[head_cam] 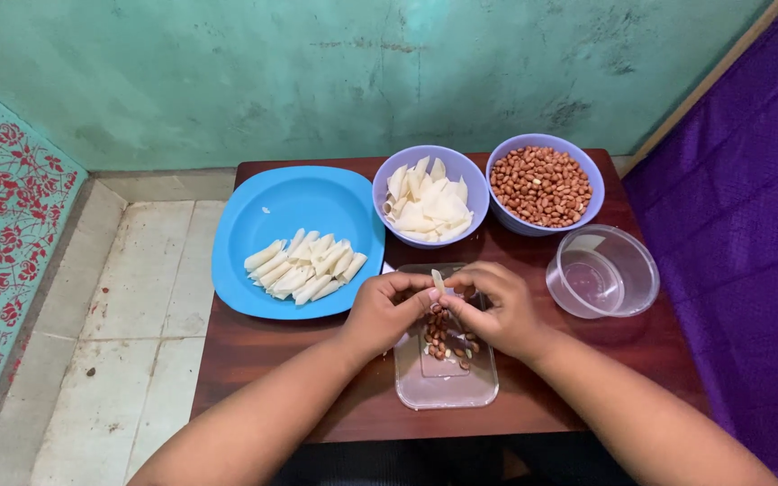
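Note:
My left hand (386, 312) and my right hand (495, 310) meet over a clear rectangular tray (447, 382) that holds a small heap of peanuts (447, 340). Between the fingertips of both hands stands one pale pasta tube (438, 283), held upright. To the left, a blue plate (281, 207) carries a row of pasta tubes (303, 266) lying side by side.
A purple bowl of pasta pieces (428, 205) and a purple bowl of peanuts (542, 185) stand at the back of the small brown table (254, 355). A clear round container (601, 271) lies tilted at the right. Purple fabric (740, 225) borders the right, tiled floor the left.

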